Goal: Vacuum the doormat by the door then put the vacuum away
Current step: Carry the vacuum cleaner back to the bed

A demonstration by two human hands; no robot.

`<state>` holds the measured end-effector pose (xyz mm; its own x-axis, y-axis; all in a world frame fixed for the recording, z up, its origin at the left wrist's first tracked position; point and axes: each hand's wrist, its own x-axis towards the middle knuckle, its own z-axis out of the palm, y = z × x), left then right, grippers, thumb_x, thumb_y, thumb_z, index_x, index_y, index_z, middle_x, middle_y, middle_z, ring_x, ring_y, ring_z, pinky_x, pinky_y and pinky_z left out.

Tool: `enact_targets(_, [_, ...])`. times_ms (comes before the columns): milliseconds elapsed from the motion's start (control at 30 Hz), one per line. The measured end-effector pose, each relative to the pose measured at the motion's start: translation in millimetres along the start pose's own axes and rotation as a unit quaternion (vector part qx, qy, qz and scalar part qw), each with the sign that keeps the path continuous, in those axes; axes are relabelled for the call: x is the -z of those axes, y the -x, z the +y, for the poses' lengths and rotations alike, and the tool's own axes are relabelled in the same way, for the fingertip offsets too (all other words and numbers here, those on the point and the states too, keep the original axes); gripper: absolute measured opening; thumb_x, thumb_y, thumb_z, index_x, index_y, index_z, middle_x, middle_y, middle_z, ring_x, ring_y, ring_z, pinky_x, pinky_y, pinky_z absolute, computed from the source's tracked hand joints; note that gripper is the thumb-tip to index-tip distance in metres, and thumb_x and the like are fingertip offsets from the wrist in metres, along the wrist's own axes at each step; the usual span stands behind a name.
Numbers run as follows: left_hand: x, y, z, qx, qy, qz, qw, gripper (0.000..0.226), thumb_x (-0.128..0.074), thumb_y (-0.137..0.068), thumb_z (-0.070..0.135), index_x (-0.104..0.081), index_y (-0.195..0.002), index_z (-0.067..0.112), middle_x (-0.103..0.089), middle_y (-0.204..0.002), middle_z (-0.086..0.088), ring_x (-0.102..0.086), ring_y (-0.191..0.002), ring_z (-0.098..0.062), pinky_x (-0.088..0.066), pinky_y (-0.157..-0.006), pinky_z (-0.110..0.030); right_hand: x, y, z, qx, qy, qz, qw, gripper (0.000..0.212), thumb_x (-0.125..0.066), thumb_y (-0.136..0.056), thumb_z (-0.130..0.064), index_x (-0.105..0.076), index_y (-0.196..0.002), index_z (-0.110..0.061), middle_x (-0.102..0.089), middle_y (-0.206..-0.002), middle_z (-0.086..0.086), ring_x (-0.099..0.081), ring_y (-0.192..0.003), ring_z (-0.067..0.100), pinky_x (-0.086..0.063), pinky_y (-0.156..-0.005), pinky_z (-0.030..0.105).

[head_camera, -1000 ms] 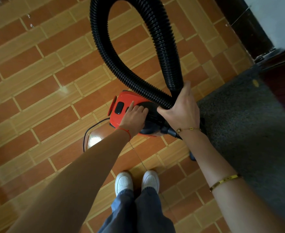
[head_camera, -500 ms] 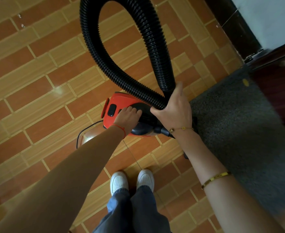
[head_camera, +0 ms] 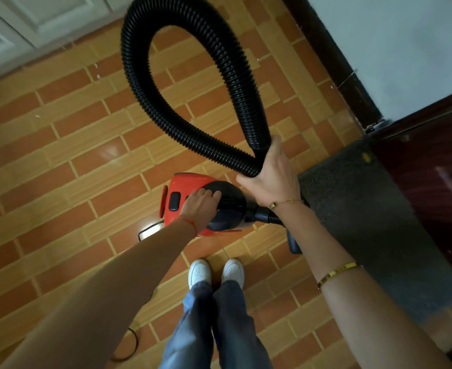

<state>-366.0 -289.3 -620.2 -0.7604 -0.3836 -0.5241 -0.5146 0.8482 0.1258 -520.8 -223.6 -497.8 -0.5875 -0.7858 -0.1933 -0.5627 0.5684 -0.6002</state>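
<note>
A small red and black vacuum (head_camera: pixel 190 186) hangs above the tiled floor in front of my feet. My left hand (head_camera: pixel 199 206) grips its top handle. Its black ribbed hose (head_camera: pixel 166 113) rises in a big loop and doubles back. My right hand (head_camera: pixel 271 177) holds the looped hose where its two runs meet, just right of the vacuum body. The dark grey doormat (head_camera: pixel 366 222) lies on the floor to the right, along the dark red door (head_camera: pixel 432 161). A black nozzle end (head_camera: pixel 294 242) shows below my right forearm.
The vacuum's black power cord (head_camera: pixel 129 347) trails over the orange tiles at lower left. White cabinet doors (head_camera: pixel 20 30) stand at the top left. A pale wall with dark skirting (head_camera: pixel 339 62) fills the top right. My white shoes (head_camera: pixel 215 271) stand below the vacuum.
The view has tilted up, so the white cabinet doors now show. The vacuum and hose stay in both hands and sit lower in the frame.
</note>
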Motion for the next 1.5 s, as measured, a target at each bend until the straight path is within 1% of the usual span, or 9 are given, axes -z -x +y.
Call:
enact_targets(100, [43,44,0,0.027,0.028,0.007,0.999,0.032,-0.046,-0.100,0.029,-0.043,-0.128,0.013,-0.058,-0.119,-0.011,-0.051,-0.113,-0.028,-0.037,-0.097,-0.037,40,18,-46,0.010,-0.005,-0.006,1.000,0.072,-0.076,-0.069,-0.037,-0.037,-0.124,-0.011,-0.054,-0.105,0.003,-0.059,-0.087,0.023,-0.055,-0.066,0.040])
enact_targets(267, [111,125,4,0.067,0.046,0.019,0.997,0.033,-0.046,-0.099,0.030,-0.043,-0.127,0.012,-0.057,-0.121,-0.010,-0.049,-0.115,-0.029,-0.037,-0.092,-0.036,106,53,-119,0.030,-0.030,-0.009,0.999,0.066,-0.076,-0.068,-0.032,-0.039,-0.119,-0.013,-0.053,-0.097,0.000,-0.059,-0.080,0.021,-0.055,-0.060,0.040])
enact_targets(367, [147,170,7,0.084,0.058,0.026,0.994,0.032,-0.046,-0.099,0.029,-0.044,-0.126,0.012,-0.058,-0.120,-0.011,-0.050,-0.114,-0.030,-0.037,-0.092,-0.036,141,77,-156,0.045,-0.037,-0.010,0.998,0.074,-0.076,-0.067,-0.035,-0.036,-0.125,-0.013,-0.056,-0.097,0.002,-0.061,-0.079,0.021,-0.056,-0.060,0.041])
enact_targets(600, [199,255,13,0.110,0.085,0.035,0.990,0.032,-0.048,-0.098,0.028,-0.046,-0.124,0.010,-0.058,-0.120,-0.013,-0.050,-0.115,-0.032,-0.037,-0.091,-0.038,206,132,-218,0.092,-0.068,-0.002,0.993,0.078,-0.081,-0.066,-0.030,-0.039,-0.130,-0.012,-0.056,-0.104,0.000,-0.060,-0.087,0.017,-0.057,-0.068,0.037])
enact_targets(700, [209,285,20,0.111,0.097,0.041,0.988,0.030,-0.048,-0.098,0.027,-0.046,-0.122,0.010,-0.058,-0.119,-0.013,-0.051,-0.114,-0.033,-0.037,-0.089,-0.038,225,153,-234,0.101,-0.077,-0.009,0.992,0.075,-0.080,-0.066,-0.027,-0.039,-0.128,-0.013,-0.055,-0.097,-0.003,-0.060,-0.081,0.014,-0.057,-0.066,0.038])
enact_targets(833, [216,313,30,0.112,0.097,0.047,0.988,0.029,-0.049,-0.097,0.026,-0.047,-0.121,0.010,-0.058,-0.120,-0.013,-0.051,-0.114,-0.033,-0.038,-0.088,-0.038,238,175,-245,0.111,-0.078,-0.019,0.991,0.077,-0.081,-0.066,-0.027,-0.037,-0.129,-0.015,-0.053,-0.093,-0.008,-0.060,-0.081,0.013,-0.056,-0.065,0.035])
enact_targets(1067, [219,343,40,0.124,0.090,0.062,0.986,0.029,-0.048,-0.098,0.027,-0.045,-0.122,0.010,-0.058,-0.119,-0.014,-0.052,-0.113,-0.033,-0.038,-0.088,-0.039,246,191,-262,0.145,-0.055,-0.032,0.987,0.077,-0.080,-0.063,-0.034,-0.038,-0.126,-0.016,-0.055,-0.101,0.000,-0.061,-0.082,0.015,-0.057,-0.063,0.036])
enact_targets(1233, [222,360,40,0.153,0.111,0.088,0.978,0.026,-0.048,-0.098,0.026,-0.048,-0.119,0.010,-0.060,-0.118,-0.013,-0.054,-0.112,-0.034,-0.038,-0.085,-0.038,246,196,-280,0.175,-0.023,-0.044,0.983,0.065,-0.080,-0.065,-0.033,-0.044,-0.117,-0.016,-0.052,-0.082,-0.011,-0.060,-0.070,0.013,-0.049,-0.051,0.026])
enact_targets(1500, [219,390,19,0.233,0.151,0.118,0.953,0.027,-0.049,-0.096,0.026,-0.048,-0.118,0.010,-0.060,-0.117,-0.015,-0.053,-0.112,-0.034,-0.038,-0.086,-0.038,231,197,-330,0.263,-0.010,-0.076,0.962,0.072,-0.081,-0.067,-0.032,-0.042,-0.124,-0.013,-0.055,-0.095,-0.003,-0.057,-0.079,0.014,-0.046,-0.057,0.024])
